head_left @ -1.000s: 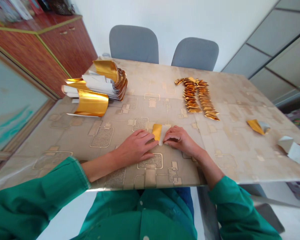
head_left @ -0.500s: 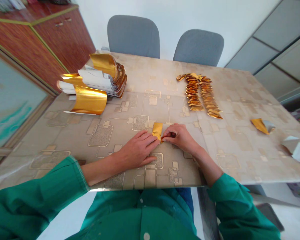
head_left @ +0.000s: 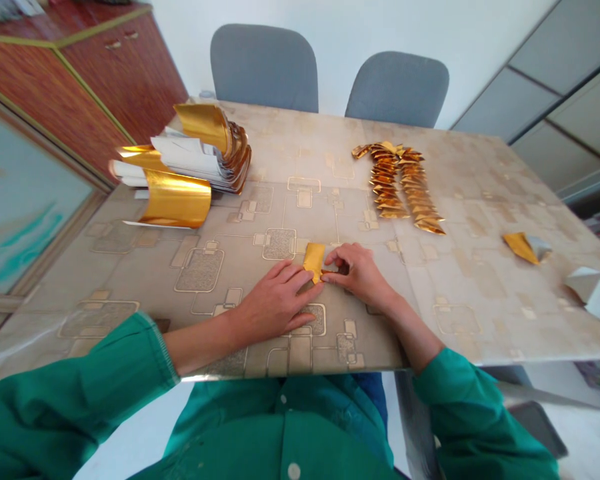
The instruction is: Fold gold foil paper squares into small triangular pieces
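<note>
A small folded strip of gold foil paper [head_left: 314,256] lies on the table before me, its near end partly covered by fingers. My left hand [head_left: 280,297] rests palm down with its fingers stretched out, the fingertips pressing on the strip's lower left part. At the strip's lower right corner, my right hand [head_left: 359,272] has thumb and forefinger pinched on a small darker gold flap of the paper.
Stacked gold-and-white foil sheets [head_left: 200,157] stand at the left, with a curled sheet [head_left: 177,199] in front. Two rows of folded gold pieces [head_left: 403,180] lie at the back right. Crumpled paper pieces [head_left: 525,247] lie near the right edge. Two grey chairs [head_left: 265,67] stand behind the table.
My right fingers have shifted slightly on the flap at the strip's near corner. My left hand stays almost in place. The whole view has tilted a little.
</note>
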The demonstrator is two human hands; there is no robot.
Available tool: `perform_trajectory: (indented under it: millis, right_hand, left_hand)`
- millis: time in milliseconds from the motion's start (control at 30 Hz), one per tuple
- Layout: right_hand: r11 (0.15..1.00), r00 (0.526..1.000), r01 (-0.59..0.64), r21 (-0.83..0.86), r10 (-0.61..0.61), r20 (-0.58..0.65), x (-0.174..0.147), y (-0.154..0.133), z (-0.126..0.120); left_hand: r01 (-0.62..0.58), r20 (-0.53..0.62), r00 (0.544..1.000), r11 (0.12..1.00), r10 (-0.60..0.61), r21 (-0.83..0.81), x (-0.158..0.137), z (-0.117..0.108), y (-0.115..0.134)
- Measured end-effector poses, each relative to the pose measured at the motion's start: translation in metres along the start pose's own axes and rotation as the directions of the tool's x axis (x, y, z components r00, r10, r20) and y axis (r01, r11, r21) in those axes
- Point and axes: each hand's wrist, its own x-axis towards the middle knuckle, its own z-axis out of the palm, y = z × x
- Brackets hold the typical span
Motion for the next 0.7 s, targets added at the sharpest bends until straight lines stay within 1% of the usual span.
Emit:
perform_trajectory:
  millis: [167, 300, 400, 567, 700]
  right_hand:
    - [0.997, 0.998, -0.057, -0.049, 0.056, -0.029, -0.005, -0.001, 0.002]
    - [0.996, 0.992, -0.079, -0.047, 0.074, -0.101, -0.009, 0.01, 0.001]
    - [0.997, 0.99, -0.073, -0.033, 0.068, -0.12, -0.011, 0.015, 0.0]
    - [0.996, 0.985, -0.055, -0.073, 0.042, -0.165, -0.012, 0.002, 0.007]
    - [0.988, 0.987, -0.076, -0.134, 0.056, -0.147, -0.013, -0.008, 0.015]
  left_hand:
    - [0.016, 0.013, 1.0, 1.0, -0.016, -0.014, 0.001, -0.004, 0.001]
    - [0.022, 0.022, 1.0, 1.0, -0.022, -0.009, 0.0, -0.005, 0.001]
    - [0.026, 0.019, 0.999, 1.0, -0.026, -0.015, 0.0, -0.004, 0.001]
    - [0.035, 0.016, 0.999, 0.999, -0.035, -0.02, 0.001, -0.004, 0.002]
    - [0.053, 0.025, 0.998, 0.998, -0.053, -0.019, 0.0, -0.005, 0.003]
